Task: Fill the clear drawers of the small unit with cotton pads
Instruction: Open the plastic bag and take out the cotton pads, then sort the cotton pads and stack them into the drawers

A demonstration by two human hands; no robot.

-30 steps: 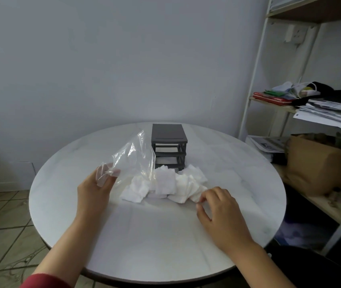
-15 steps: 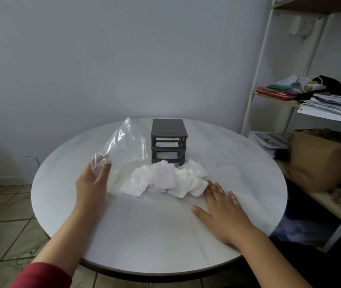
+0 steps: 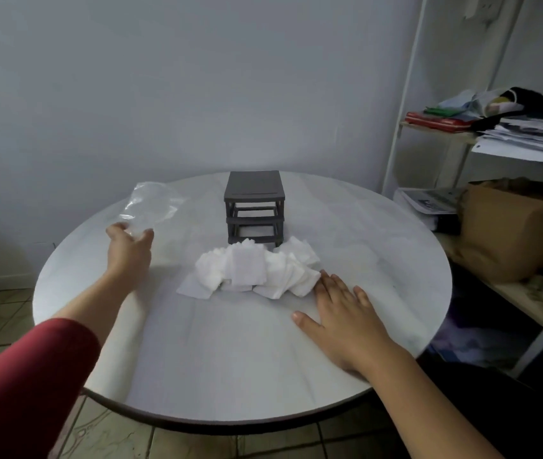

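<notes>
A: Many cotton pads [image 3: 257, 271] lie heaped on the table [image 3: 230, 359], right against the front of the small dark unit [image 3: 254, 207].
B: And the hands?
A: Her right hand [image 3: 346, 316] lies flat, fingers spread, fingertips just beside the heap. Her left hand [image 3: 129, 250] grips a clear plastic bag [image 3: 151, 203] left of the unit, apart from the pads.

On the round tabletop [image 3: 230, 352] the left hand [image 3: 128, 251] grips a clear bag [image 3: 151, 207] at far left, the right hand [image 3: 343, 313] lies flat beside the cotton pads [image 3: 257, 270] — heaped just before the dark drawer unit [image 3: 254, 207].
</notes>
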